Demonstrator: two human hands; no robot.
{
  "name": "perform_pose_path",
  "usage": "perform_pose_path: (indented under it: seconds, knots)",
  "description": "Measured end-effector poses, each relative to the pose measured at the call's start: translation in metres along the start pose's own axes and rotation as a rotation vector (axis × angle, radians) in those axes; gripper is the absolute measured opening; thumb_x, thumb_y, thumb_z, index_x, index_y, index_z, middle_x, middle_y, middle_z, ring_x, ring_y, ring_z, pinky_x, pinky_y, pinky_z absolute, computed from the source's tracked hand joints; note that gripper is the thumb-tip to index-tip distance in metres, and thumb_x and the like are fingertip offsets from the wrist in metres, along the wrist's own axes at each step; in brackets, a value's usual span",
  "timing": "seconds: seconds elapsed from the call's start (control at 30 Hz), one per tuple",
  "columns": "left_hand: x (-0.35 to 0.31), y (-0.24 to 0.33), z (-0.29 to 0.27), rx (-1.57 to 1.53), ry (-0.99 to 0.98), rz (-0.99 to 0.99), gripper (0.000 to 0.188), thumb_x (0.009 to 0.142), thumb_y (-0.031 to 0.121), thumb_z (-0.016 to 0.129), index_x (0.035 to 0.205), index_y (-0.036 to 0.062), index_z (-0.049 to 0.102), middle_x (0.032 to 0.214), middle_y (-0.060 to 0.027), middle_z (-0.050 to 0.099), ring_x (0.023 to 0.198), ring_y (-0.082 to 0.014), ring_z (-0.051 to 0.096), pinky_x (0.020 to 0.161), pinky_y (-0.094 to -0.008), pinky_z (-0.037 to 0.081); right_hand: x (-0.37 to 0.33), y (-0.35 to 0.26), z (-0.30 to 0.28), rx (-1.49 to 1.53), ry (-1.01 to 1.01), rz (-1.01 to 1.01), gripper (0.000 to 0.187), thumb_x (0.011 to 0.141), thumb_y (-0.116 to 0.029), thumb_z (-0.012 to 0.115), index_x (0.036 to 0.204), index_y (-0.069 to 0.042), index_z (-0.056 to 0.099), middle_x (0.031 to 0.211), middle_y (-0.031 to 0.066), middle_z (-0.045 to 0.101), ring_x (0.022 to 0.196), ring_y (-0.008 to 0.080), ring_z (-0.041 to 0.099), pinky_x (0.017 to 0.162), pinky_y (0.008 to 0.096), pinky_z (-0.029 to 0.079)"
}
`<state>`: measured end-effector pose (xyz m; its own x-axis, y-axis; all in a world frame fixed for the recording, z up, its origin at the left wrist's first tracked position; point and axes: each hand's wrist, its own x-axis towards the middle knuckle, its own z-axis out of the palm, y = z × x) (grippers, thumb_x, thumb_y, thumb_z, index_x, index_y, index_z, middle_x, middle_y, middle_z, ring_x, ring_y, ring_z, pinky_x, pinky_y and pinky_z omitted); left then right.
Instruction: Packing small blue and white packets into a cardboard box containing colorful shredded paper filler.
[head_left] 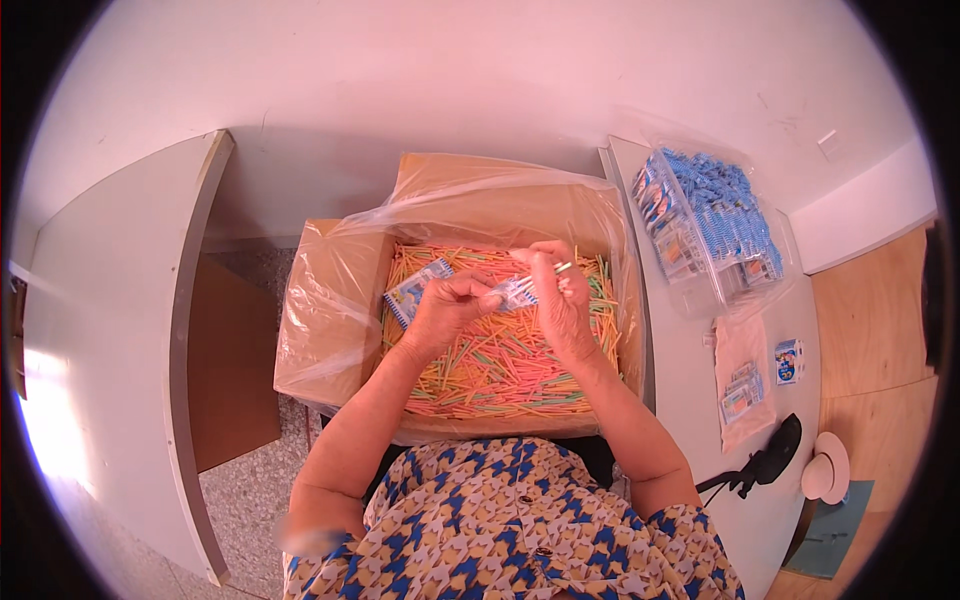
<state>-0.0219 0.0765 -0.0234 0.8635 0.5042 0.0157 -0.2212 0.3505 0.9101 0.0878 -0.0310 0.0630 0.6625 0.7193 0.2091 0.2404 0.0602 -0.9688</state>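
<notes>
A large cardboard box (335, 350) lined with clear plastic stands in front of me. It is filled with thin pink, orange, yellow and green sticks (500, 370). Above them my left hand (447, 308) pinches one end of a small blue-and-white packet (514, 294). My right hand (562, 310) is closed at the packet's other end, with a few pale sticks (562, 268) at its fingers. Whether those sticks are inside the packet cannot be made out. Another blue-and-white packet (415, 288) shows beside my left hand; I cannot tell if that hand holds it.
On the right-hand table, a clear plastic bin (700, 235) holds many blue packets. Nearer lie a pink cloth (740, 345) with several packets, a small blue-and-white item (789, 361) and a black object (775, 455). A grey panel (130, 330) stands left.
</notes>
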Motion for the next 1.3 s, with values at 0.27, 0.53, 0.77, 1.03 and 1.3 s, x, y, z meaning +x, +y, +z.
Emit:
perform_pose_path:
  seconds: [0.27,0.53,0.77,1.03,1.3]
  knots:
    - [0.000,0.001,-0.005,-0.016,-0.013,-0.035,0.005,0.085,0.007,0.069,0.086,0.0023,0.071,0.090,-0.0020,0.066,0.083,-0.0092,0.058,0.077,-0.0253,0.047,0.012,0.020,-0.031,0.282,0.119,0.112,0.034,0.099,-0.029,0.046,0.096,0.000,0.064,0.085,0.0058,0.060,0.080,0.0125,0.057,0.073,0.0273,0.046]
    - [-0.001,0.008,-0.002,-0.052,0.003,-0.083,0.011,0.089,0.011,0.066,0.088,0.0021,0.071,0.090,-0.0020,0.068,0.085,-0.0098,0.059,0.081,-0.0263,0.047,-0.005,0.007,-0.045,-0.032,-0.070,0.142,0.028,0.097,-0.027,0.056,0.095,0.000,0.063,0.074,-0.0005,0.055,0.065,0.0071,0.048,0.060,0.0219,0.041]
    - [-0.003,0.009,0.000,0.081,-0.068,-0.046,0.010,0.089,0.009,0.065,0.093,0.0022,0.071,0.092,-0.0021,0.069,0.086,-0.0089,0.059,0.081,-0.0267,0.048,-0.013,-0.003,-0.032,-0.368,-0.146,-0.180,0.019,0.087,-0.016,0.068,0.097,0.000,0.063,0.075,0.0047,0.062,0.062,0.0086,0.052,0.055,0.0259,0.042]
    - [-0.003,0.015,0.004,0.038,-0.058,-0.026,0.010,0.090,0.008,0.063,0.093,0.0013,0.071,0.087,-0.0012,0.067,0.083,-0.0080,0.058,0.078,-0.0250,0.046,-0.012,-0.008,-0.045,-0.587,-0.320,-0.155,0.011,0.083,-0.009,0.069,0.086,0.001,0.065,0.067,0.0098,0.062,0.059,0.0119,0.055,0.054,0.0286,0.043]
    - [-0.004,0.018,0.006,0.243,-0.137,-0.021,0.017,0.094,0.014,0.059,0.091,-0.0014,0.067,0.080,0.0017,0.059,0.078,-0.0072,0.051,0.075,-0.0242,0.044,-0.016,-0.007,-0.047,-0.473,-0.273,-0.001,0.013,0.079,-0.013,0.070,0.076,-0.004,0.063,0.055,0.0104,0.052,0.048,0.0196,0.050,0.048,0.0321,0.040]
